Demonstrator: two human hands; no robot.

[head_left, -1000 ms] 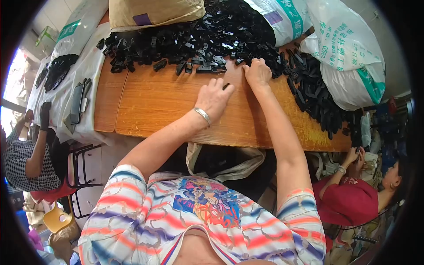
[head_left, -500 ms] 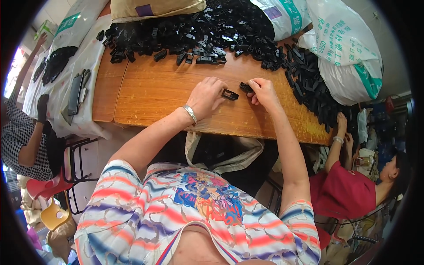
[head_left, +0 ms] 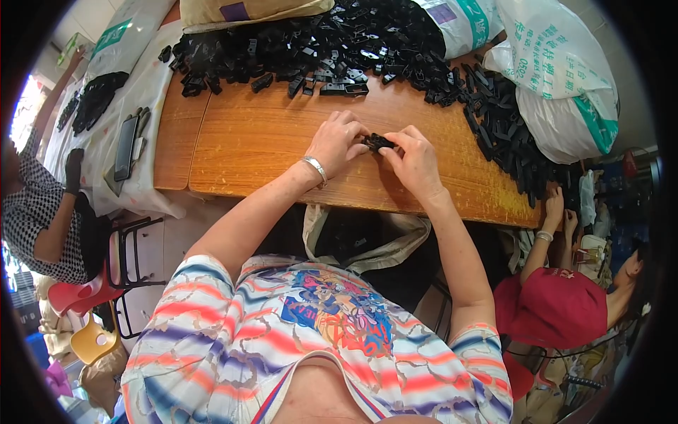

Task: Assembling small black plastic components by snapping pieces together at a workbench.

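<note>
Both forearms came up from the lower edge and leaned inward over the front of the table [head_left: 261,159], the right one steeper than the left, so that the hands met close together a little right of the middle. The left hand [head_left: 333,145] had its back turned up, and a bracelet [head_left: 316,170] circled the wrist. Its fingers were bent and pointed rightward, with the thumb on the side nearer the body. The right hand [head_left: 417,162] faced it, reaching up and to the left, forefinger bent on the far side and thumb stretched across on the near side.

The black part [head_left: 379,141] was in the gap between the hands, pinched from both ends. The left fingertips and thumb were closed on its left end; the right thumb and forefinger gripped its right end. The fingers hid much of it, and whether it was one piece or two fitted together could not be told. It was over the bare wood, though whether it touched the wood was unclear.

Beyond the hands, well apart from them, a pile [head_left: 296,56] of small black pieces spread along the far side. To the right lay a heap [head_left: 494,127] of longer black pieces, beside a white bag [head_left: 558,120].
</note>
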